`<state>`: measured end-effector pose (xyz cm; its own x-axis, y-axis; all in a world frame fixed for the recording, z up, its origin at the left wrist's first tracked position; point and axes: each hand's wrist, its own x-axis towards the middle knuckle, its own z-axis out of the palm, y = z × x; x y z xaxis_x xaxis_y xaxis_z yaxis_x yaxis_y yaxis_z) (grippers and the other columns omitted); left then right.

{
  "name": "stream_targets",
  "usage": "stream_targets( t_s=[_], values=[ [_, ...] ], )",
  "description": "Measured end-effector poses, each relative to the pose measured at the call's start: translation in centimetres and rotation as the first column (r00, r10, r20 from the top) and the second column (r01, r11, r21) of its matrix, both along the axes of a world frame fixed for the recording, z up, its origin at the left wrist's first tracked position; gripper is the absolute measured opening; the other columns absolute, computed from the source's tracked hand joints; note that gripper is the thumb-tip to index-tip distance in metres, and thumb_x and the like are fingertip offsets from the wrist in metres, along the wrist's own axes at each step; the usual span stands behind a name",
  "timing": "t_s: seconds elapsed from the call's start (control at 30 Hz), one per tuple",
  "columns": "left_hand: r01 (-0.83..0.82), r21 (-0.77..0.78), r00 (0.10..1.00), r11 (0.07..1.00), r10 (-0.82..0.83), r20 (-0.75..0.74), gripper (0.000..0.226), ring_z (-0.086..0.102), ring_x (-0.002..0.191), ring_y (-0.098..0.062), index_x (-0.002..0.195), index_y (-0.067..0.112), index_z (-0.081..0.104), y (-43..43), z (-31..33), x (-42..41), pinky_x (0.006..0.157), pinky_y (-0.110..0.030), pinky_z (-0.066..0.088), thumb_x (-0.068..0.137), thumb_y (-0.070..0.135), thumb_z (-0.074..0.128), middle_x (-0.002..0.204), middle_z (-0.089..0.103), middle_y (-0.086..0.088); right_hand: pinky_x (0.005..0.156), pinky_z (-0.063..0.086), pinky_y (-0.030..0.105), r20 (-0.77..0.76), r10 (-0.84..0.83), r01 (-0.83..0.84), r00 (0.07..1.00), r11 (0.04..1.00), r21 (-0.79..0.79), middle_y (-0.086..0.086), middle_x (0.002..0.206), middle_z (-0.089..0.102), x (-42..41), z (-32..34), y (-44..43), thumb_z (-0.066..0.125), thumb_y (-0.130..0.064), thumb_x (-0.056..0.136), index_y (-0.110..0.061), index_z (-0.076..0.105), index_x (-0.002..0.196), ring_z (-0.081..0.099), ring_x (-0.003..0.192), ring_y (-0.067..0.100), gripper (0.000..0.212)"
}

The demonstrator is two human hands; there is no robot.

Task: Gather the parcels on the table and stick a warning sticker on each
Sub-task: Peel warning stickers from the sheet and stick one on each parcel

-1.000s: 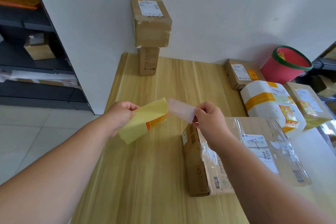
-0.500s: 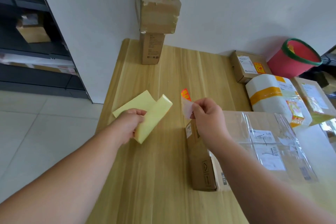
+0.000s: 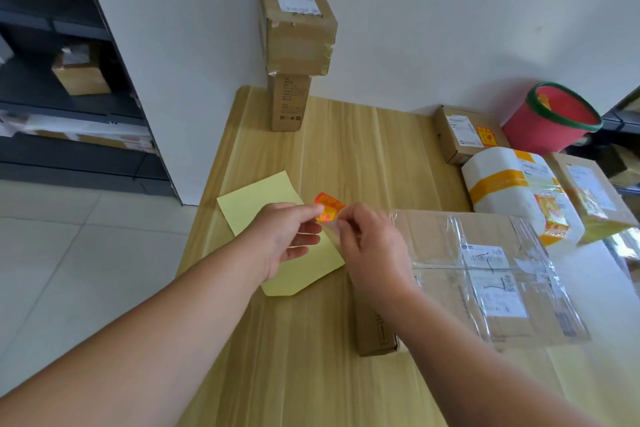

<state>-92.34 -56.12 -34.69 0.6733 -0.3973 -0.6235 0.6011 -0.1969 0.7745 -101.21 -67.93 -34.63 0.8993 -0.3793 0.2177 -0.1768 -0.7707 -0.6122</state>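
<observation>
Now the yellow backing sheet [image 3: 258, 201], held folded in the left hand [image 3: 282, 236] half a second ago, is seen lying flat on the wooden table [image 3: 346, 149]. The red-orange warning sticker [image 3: 327, 207] is pinched between the fingers of both hands, the right hand [image 3: 372, 243] included, just beside the plastic-wrapped cardboard parcel [image 3: 485, 274]. The sticker is judged freed and ready to be pressed onto that parcel.

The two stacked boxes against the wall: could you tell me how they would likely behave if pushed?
The upper box is wider than the narrow upright box beneath and overhangs it, so it would probably tip or slide off. The pair looks top-heavy. The wall behind may stop a backward fall, but hardly a sideways one.
</observation>
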Motion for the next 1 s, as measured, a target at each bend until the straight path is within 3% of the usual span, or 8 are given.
stream_targets(
  t_s=[0.13, 0.27, 0.33, 0.43, 0.57, 0.77, 0.9, 1.0],
  values=[
    [-0.072, 0.087, 0.995, 0.994, 0.066, 0.074, 0.012, 0.064, 0.07, -0.016, 0.097, 0.012, 0.062, -0.4, 0.5, -1.4, 0.079, -0.033, 0.05, 0.086, 0.017, 0.066, 0.074, 0.067, -0.002, 0.058, 0.048, 0.037, 0.079, 0.101, -0.095, 0.992, 0.993, -0.076, -0.001, 0.083, 0.061, -1.7, -0.4, -0.2, 0.057, -0.021, 0.092, -0.012, 0.065, 0.091, 0.055, 0.07, 0.019, 0.013],
    [-0.087, 0.141, 0.987, 0.986, 0.065, 0.149, 0.007, 0.061, 0.068, -0.015, 0.082, 0.015, 0.06, -1.1, 1.5, -2.9, 0.073, -0.03, 0.047, 0.086, 0.014, 0.066, 0.073, 0.065, -0.003, 0.061, 0.048, 0.031, 0.067, 0.207, -0.202, 0.976, 0.976, -0.078, -0.003, 0.085, 0.06, -3.7, -0.3, -1.1, 0.056, -0.031, 0.089, -0.013, 0.066, 0.094, 0.056, 0.073, 0.016, 0.021],
    [-0.096, 0.17, 0.979, 0.981, 0.062, 0.194, 0.008, 0.06, 0.068, -0.015, 0.081, 0.015, 0.06, -1.7, 2.1, -3.6, 0.073, -0.03, 0.047, 0.087, 0.014, 0.065, 0.073, 0.064, -0.003, 0.067, 0.048, 0.028, 0.052, 0.222, -0.223, 0.974, 0.975, -0.002, -0.006, 0.088, 0.06, -4.9, 0.0, -1.9, 0.053, -0.039, 0.088, -0.016, 0.067, 0.096, 0.057, 0.075, 0.013, 0.028],
    [-0.036, 0.197, 0.968, 0.98, -0.015, 0.25, 0.008, 0.06, 0.069, -0.014, 0.08, 0.015, 0.06, -2.7, 3.1, -4.8, 0.075, -0.031, 0.048, 0.088, 0.014, 0.064, 0.075, 0.064, -0.003, 0.071, 0.047, 0.022, 0.03, 0.06, -0.066, 0.998, 0.964, 0.258, -0.01, 0.09, 0.063, -6.2, 1.1, -3.8, 0.062, -0.031, 0.089, -0.022, 0.066, 0.093, 0.058, 0.08, 0.006, 0.01],
    [0.075, 0.224, 0.949, 0.972, -0.138, 0.284, 0.011, 0.059, 0.066, -0.013, 0.078, 0.013, 0.06, -5.3, 4.4, -6.9, 0.071, -0.029, 0.048, 0.088, 0.013, 0.063, 0.071, 0.063, -0.005, 0.063, 0.047, 0.014, -0.081, -0.115, 0.14, 0.99, 0.836, 0.53, -0.008, 0.081, 0.064, -7.0, 2.5, -7.5, 0.067, -0.017, 0.086, -0.023, 0.062, 0.089, 0.058, 0.069, 0.0, 0.008],
    [0.144, 0.253, 0.921, 0.957, -0.223, 0.32, 0.009, 0.058, 0.071, -0.015, 0.08, 0.012, 0.06, -9.5, 5.6, -9.8, 0.064, -0.023, 0.045, 0.088, 0.009, 0.063, 0.075, 0.063, -0.007, 0.059, 0.044, 0.03, -0.09, -0.116, 0.147, 0.989, 0.742, 0.654, 0.0, 0.066, 0.058, -8.9, 3.3, -11.2, 0.067, -0.007, 0.082, -0.014, 0.063, 0.077, 0.051, 0.061, 0.012, 0.01],
    [0.149, 0.305, 0.888, 0.941, -0.263, 0.378, 0.008, 0.056, 0.074, -0.016, 0.087, 0.007, 0.063, -11.6, 5.9, -11.3, 0.064, -0.024, 0.044, 0.086, 0.0, 0.059, 0.077, 0.06, -0.005, 0.055, 0.038, 0.03, -0.095, -0.122, 0.152, 0.988, 0.642, 0.752, 0.007, 0.067, 0.055, -10.2, 3.5, -13.2, 0.065, -0.002, 0.081, -0.012, 0.062, 0.075, 0.044, 0.059, 0.015, 0.012],
    [0.117, 0.339, 0.872, 0.934, -0.26, 0.414, 0.011, 0.054, 0.072, -0.019, 0.084, 0.009, 0.063, -13.0, 5.8, -12.4, 0.066, -0.028, 0.044, 0.087, 0.0, 0.057, 0.077, 0.06, -0.004, 0.055, 0.038, 0.03, -0.109, -0.094, 0.144, 0.99, 0.619, 0.772, 0.005, 0.066, 0.056, -10.8, 3.5, -14.6, 0.064, -0.001, 0.081, -0.012, 0.058, 0.075, 0.046, 0.06, 0.017, 0.014]
  ],
)
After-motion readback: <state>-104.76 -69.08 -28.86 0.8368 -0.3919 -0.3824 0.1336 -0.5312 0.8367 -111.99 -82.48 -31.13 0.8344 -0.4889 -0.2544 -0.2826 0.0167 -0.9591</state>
